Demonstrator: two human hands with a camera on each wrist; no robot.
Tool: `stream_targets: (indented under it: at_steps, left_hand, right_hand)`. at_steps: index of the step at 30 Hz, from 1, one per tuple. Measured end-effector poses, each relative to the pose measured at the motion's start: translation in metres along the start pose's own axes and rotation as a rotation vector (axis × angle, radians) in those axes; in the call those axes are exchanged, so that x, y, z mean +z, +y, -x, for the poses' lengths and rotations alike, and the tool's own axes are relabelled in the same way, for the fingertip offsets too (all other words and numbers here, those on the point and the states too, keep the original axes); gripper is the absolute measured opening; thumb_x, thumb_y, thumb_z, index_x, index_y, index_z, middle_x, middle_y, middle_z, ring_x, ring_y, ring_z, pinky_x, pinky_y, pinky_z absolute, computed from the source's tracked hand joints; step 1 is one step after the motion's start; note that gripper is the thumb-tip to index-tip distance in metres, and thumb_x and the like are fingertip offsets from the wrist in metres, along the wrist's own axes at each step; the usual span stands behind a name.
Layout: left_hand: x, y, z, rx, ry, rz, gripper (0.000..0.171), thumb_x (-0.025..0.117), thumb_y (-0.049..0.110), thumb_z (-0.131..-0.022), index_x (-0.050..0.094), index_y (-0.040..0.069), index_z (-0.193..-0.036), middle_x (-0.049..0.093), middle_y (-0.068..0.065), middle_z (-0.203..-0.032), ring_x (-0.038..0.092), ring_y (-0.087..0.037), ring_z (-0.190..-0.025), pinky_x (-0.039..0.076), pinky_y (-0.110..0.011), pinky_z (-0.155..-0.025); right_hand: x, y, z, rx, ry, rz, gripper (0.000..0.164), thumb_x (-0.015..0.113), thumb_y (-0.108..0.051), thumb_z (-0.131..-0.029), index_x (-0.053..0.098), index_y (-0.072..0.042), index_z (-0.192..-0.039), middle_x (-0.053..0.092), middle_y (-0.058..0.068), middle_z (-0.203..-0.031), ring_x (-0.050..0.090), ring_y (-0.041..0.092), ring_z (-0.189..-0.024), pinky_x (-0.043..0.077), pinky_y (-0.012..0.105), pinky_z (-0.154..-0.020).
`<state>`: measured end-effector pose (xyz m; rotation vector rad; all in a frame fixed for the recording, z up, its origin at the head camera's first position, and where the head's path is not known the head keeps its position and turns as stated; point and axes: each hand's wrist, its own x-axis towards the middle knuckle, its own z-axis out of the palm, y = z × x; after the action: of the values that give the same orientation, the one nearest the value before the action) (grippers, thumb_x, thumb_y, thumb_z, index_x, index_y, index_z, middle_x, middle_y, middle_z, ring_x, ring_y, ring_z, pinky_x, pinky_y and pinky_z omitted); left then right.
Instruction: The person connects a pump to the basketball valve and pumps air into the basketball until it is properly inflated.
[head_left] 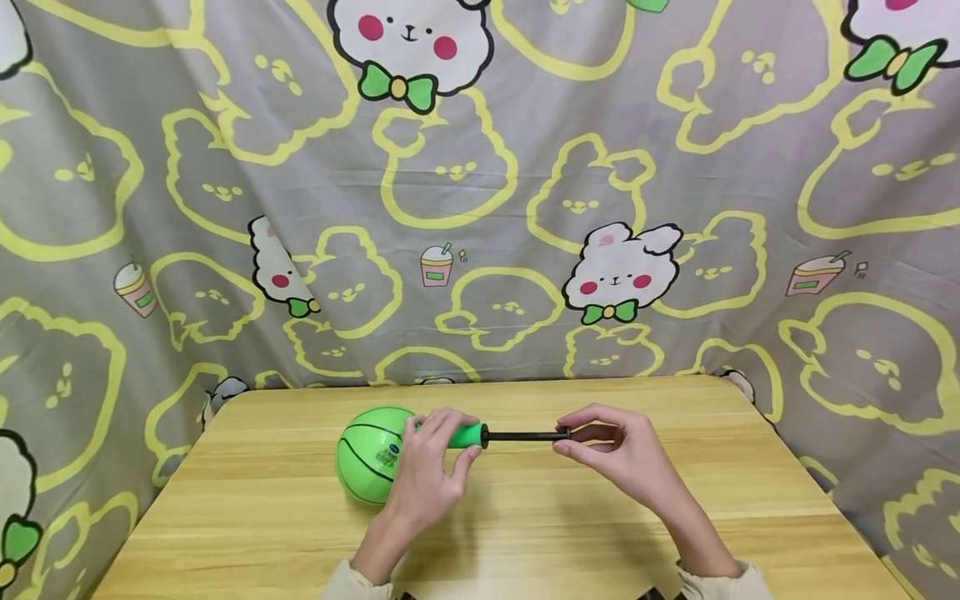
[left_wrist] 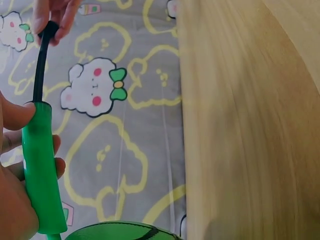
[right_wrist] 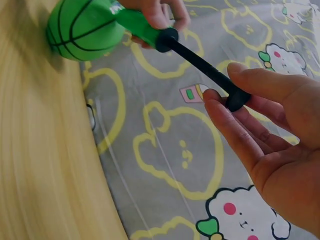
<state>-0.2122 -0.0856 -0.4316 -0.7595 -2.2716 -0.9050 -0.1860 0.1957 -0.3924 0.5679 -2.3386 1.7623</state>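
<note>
A green ball (head_left: 367,458) with black basketball lines sits on the left part of the table. My left hand (head_left: 431,475) grips the green barrel of a hand pump (left_wrist: 40,170), whose far end points at the ball. Out of the barrel runs a long black rod (head_left: 525,436), drawn well out to the right. At its end my right hand (head_left: 618,450) pinches the small black handle (right_wrist: 236,99) between thumb and fingers. The pump lies level, side to side, above the table in the head view. Where pump and ball meet is hidden behind my left hand.
The light wooden table (head_left: 540,533) reaches back to a grey curtain (head_left: 510,192) printed with yellow outlines and white cartoon animals. The curtain also hangs along both sides of the table.
</note>
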Motion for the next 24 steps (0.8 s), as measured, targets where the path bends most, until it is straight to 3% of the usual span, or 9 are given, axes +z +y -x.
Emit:
stream_targets:
  at_steps: [13, 24]
  left_hand:
    - [0.002, 0.0, -0.001, 0.001, 0.006, 0.005, 0.023, 0.073, 0.019, -0.09, 0.068, 0.015, -0.112, 0.069, 0.002, -0.109, 0.064, -0.019, -0.108, 0.038, -0.049, -0.097]
    - [0.007, 0.001, 0.002, 0.036, 0.059, 0.003, 0.025, 0.073, 0.017, -0.087, 0.07, 0.014, -0.111, 0.069, 0.003, -0.105, 0.065, -0.019, -0.102, 0.039, -0.05, -0.095]
  right_hand:
    - [-0.014, 0.0, 0.002, -0.003, -0.045, -0.027, 0.026, 0.082, -0.008, -0.086, 0.075, -0.005, -0.11, 0.074, 0.014, -0.107, 0.076, 0.024, -0.091, 0.061, 0.037, -0.076]
    - [-0.007, 0.003, 0.0, 0.002, -0.011, -0.014, 0.026, 0.085, -0.009, -0.083, 0.076, -0.003, -0.106, 0.076, 0.012, -0.103, 0.077, 0.023, -0.086, 0.061, 0.035, -0.075]
